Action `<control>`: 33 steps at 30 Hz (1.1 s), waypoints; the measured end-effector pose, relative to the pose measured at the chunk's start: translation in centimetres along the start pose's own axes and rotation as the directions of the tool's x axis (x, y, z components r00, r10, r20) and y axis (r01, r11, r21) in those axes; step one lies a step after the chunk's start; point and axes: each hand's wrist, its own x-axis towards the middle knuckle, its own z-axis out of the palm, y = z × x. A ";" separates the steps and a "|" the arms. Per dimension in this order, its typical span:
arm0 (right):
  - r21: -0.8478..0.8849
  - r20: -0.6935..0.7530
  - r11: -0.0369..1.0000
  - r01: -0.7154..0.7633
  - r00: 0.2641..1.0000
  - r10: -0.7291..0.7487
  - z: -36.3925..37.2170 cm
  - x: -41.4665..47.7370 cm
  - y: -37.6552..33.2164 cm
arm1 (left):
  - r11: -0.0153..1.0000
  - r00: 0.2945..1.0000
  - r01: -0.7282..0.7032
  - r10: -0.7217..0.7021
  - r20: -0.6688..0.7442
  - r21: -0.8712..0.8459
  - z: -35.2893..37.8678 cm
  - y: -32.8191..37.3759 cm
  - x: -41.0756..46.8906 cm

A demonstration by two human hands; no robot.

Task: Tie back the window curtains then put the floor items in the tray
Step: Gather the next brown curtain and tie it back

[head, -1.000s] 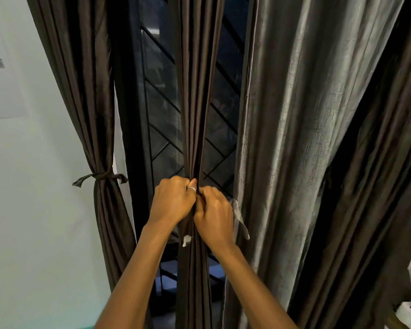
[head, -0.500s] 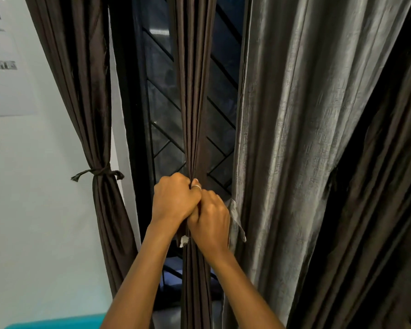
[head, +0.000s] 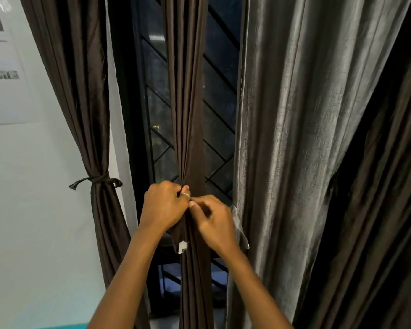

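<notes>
Curtain: brown, pleated, bunched | left hand: fist gripping gather | right hand: fingers curled, pinching fabric

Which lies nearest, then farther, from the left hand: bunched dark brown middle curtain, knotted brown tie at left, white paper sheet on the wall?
1. Bunched dark brown middle curtain: in the left hand.
2. Knotted brown tie: to its left.
3. White paper sheet: upper-left wall.

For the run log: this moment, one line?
step: tying middle curtain; left hand: grips it; right hand: pinches it; left curtain: tied
</notes>
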 end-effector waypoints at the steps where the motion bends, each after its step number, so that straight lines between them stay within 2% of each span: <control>1: 0.086 0.003 0.995 -0.058 0.998 0.058 -0.6 0.7 0.4 | 0.999 1.000 -0.017 0.017 0.002 -0.029 -0.3 -0.7 0.0; 4: 0.301 0.016 0.928 -0.218 0.975 0.224 -2.0 3.4 1.4 | 0.986 0.995 -0.043 0.056 0.077 -0.164 -1.1 -2.4 -0.1; 8: 0.409 0.233 0.832 -0.375 0.925 0.302 -2.6 7.4 1.2 | 0.892 0.972 0.099 0.007 0.233 -0.440 -2.2 -4.5 -0.1; 12: 0.491 0.583 0.652 -0.578 0.774 0.248 -1.9 9.4 1.6 | 0.738 0.947 0.221 -0.007 0.320 -0.638 -2.6 -5.2 -0.3; 14: 0.487 0.647 0.608 -0.627 0.727 0.231 -1.2 9.6 2.1 | 0.695 0.940 0.255 -0.016 0.340 -0.673 -2.5 -5.3 -0.4; 16: 0.476 0.657 0.614 -0.629 0.719 0.228 -0.3 9.5 2.6 | 0.673 0.937 0.269 -0.017 0.350 -0.688 -2.5 -5.5 -0.3; 20: 0.466 0.519 0.695 -0.548 0.805 0.287 0.3 9.8 2.9 | 0.729 0.958 0.238 -0.069 0.277 -0.641 -2.4 -7.2 0.8; 22: 0.409 0.424 0.786 -0.464 0.859 0.287 0.0 9.9 2.7 | 0.784 0.971 0.201 -0.080 0.226 -0.587 -2.2 -8.0 1.4; 25: 0.186 0.226 0.934 -0.305 0.938 0.262 -0.3 9.4 2.2 | 0.895 0.994 0.099 -0.065 0.092 -0.436 -1.5 -8.2 1.9; 27: -0.112 0.041 0.978 -0.175 0.983 0.181 0.0 8.4 1.9 | 0.947 0.998 0.041 -0.052 -0.026 -0.318 -0.5 -7.6 2.0; 30: -0.530 -0.139 0.848 0.006 0.986 -0.094 1.3 5.9 1.0 | 0.983 0.993 0.001 -0.022 -0.115 -0.181 0.9 -6.2 1.7; 31: -0.604 -0.154 0.796 0.036 0.975 -0.161 1.6 5.2 0.6 | 0.987 0.993 -0.010 -0.009 -0.115 -0.162 1.4 -5.7 1.7; 33: -0.687 -0.127 0.725 0.042 0.976 -0.177 2.2 4.2 0.0 | 0.991 0.993 -0.034 0.018 -0.114 -0.133 2.1 -4.8 1.5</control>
